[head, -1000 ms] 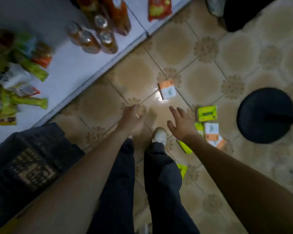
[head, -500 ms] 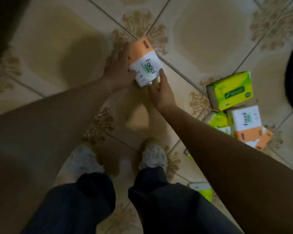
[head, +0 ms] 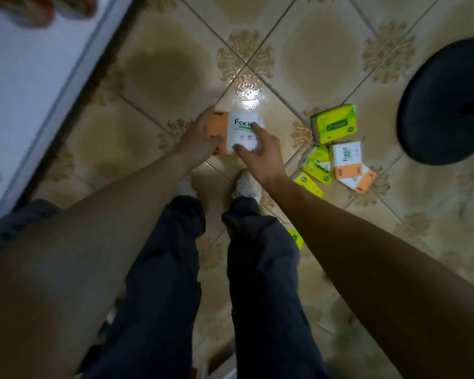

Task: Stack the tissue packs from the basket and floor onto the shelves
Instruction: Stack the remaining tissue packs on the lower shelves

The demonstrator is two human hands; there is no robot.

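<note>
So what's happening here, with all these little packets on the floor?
A person is reaching down to a tiled floor, gathering tissue packs for the white shelf at the left. Both hands are on one orange-and-white tissue pack: the left hand grips its orange end, the right hand holds its white face. Several more packs, green and orange-and-white, lie loosely to the right.

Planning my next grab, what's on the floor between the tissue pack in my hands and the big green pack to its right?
Nothing: the head view shows only bare patterned tile between the orange-and-white tissue pack and the green pack.
</note>
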